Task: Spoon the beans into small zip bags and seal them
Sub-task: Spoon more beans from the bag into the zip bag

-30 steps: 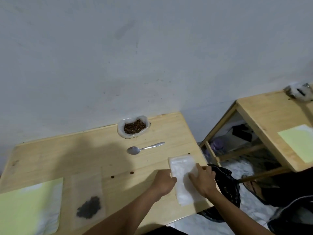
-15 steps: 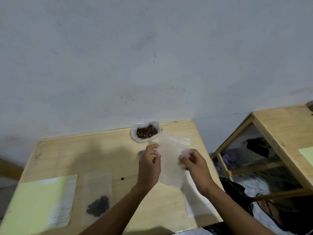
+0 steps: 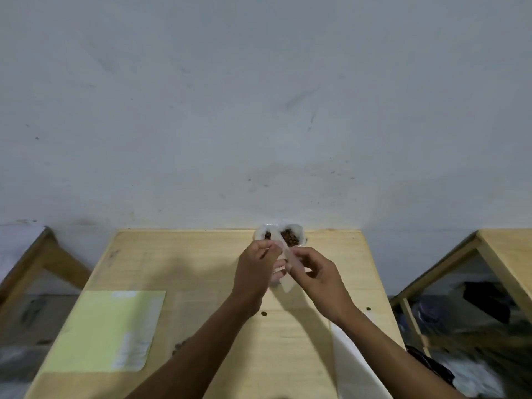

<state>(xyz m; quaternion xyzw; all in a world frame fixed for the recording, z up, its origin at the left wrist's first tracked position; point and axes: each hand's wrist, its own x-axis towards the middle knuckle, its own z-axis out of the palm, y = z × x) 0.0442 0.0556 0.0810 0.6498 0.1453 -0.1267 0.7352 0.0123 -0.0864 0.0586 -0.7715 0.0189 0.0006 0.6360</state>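
Wooden surface (image 3: 201, 269): carries all below.
Yellow-green sheet (image 3: 109, 329): flat, near left.
Stack of spare bags (image 3: 354, 361): right edge, under my forearm.
My left hand (image 3: 256, 269) and right hand (image 3: 313, 272): each pinches the zip bag (image 3: 288, 269), held above the surface.
Beans (image 3: 289, 237): in white container (image 3: 298, 232) at far edge.
Risk: thin film slipping; mouth staying shut.

A pale grey wall (image 3: 259, 96), scuffed and marked, fills the far side of the room. Against it stands a light wooden table (image 3: 178, 263). To the right is a second wooden table (image 3: 506, 254) with dark clutter beneath it, and at the left edge a third wooden frame (image 3: 37, 263) shows. The light is dim and even, with soft shadows on the wood.
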